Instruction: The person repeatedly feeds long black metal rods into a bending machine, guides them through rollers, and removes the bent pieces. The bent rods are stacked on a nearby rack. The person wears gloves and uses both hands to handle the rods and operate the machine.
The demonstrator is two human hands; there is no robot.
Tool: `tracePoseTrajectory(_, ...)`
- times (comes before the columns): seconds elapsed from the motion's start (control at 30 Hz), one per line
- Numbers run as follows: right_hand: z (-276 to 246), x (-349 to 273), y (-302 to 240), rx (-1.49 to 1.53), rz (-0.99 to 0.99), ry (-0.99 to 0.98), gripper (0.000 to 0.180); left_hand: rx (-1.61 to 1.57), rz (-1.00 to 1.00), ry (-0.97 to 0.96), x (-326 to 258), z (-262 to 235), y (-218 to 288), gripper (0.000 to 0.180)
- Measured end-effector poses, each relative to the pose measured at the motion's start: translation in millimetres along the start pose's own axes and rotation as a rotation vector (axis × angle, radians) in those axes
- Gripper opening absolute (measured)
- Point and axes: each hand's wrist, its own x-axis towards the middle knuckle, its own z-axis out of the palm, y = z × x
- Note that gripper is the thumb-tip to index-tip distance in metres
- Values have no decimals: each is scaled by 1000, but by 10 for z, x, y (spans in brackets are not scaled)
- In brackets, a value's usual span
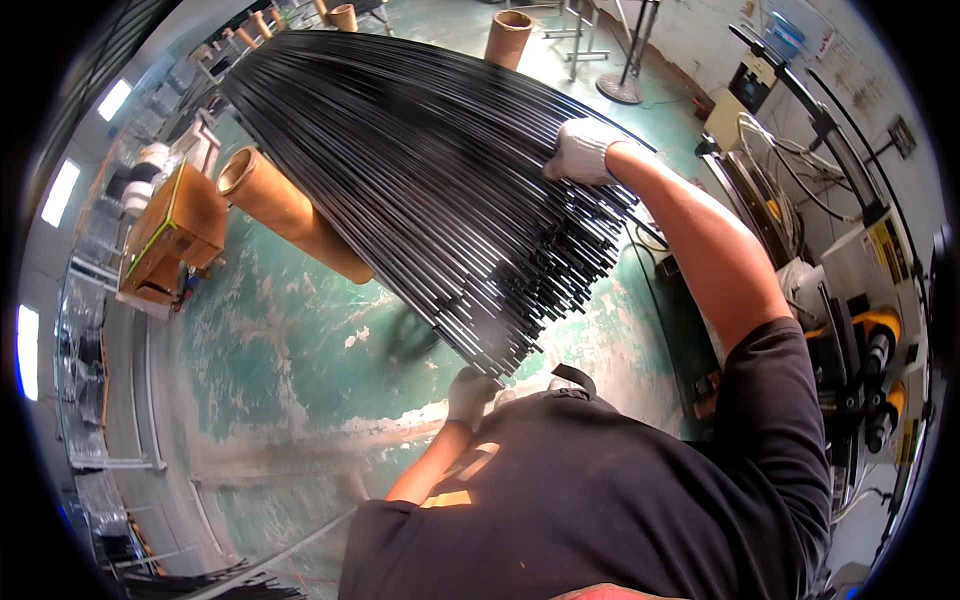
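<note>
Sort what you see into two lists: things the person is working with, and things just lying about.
In use:
bundle of black rods
left hand, gloved, under the rod ends
right hand, gloved, on top of the bundle

Lying about:
cardboard tube
upright cardboard tube
wooden box

The long thin rods [420, 170] in the bundle are black with a glossy finish that catches streaks of light; whether they are metal or plastic is hard to tell. Both hands wear white knitted cloth gloves, the left hand [470, 395] and the right hand [580, 150] alike, matt and slightly fuzzy. The tubes [290, 212] look like brown cardboard, smooth and dull. The floor [290, 350] is green paint, worn and scuffed to pale rough patches. The shirt [600, 500] is dark matt cloth.
</note>
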Motion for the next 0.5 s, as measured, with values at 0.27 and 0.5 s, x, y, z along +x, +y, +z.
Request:
tracePoseTrajectory(0.27, 283, -1304, 428, 100, 211, -114, 36, 33, -213, -233, -282, 211, 153, 30)
tracePoseTrajectory(0.5, 472, -3308, 1091, 189, 366, -151, 20, 195, -153, -593, -215, 790, 370, 34)
